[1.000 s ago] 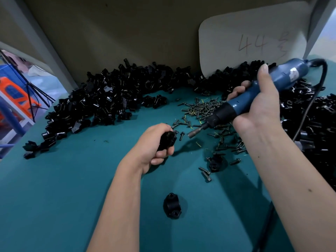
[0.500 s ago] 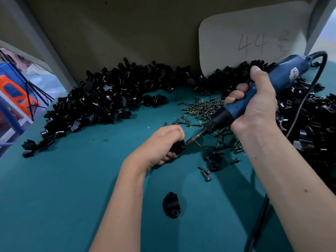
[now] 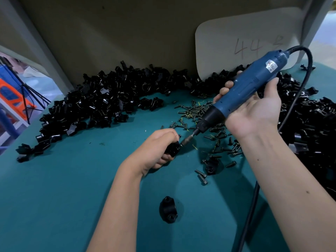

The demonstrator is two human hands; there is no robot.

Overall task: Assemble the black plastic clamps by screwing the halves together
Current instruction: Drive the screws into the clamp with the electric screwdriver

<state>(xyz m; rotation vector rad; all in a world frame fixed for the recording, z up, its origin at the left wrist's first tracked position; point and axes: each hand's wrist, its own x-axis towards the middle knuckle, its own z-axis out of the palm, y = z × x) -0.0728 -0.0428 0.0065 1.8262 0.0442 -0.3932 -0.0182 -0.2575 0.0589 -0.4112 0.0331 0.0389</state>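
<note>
Black plastic clamp (image 3: 172,148) sits just above the teal tabletop (image 3: 54,197), left hand (image 3: 156,148) gripping it steady while the right hand (image 3: 254,108) grips the blue electric screwdriver (image 3: 241,88), bit at the clamp, presumably driving its screw.

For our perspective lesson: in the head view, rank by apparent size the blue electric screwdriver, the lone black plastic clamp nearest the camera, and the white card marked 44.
1. White card marked 44
2. Blue electric screwdriver
3. Lone black plastic clamp
</note>
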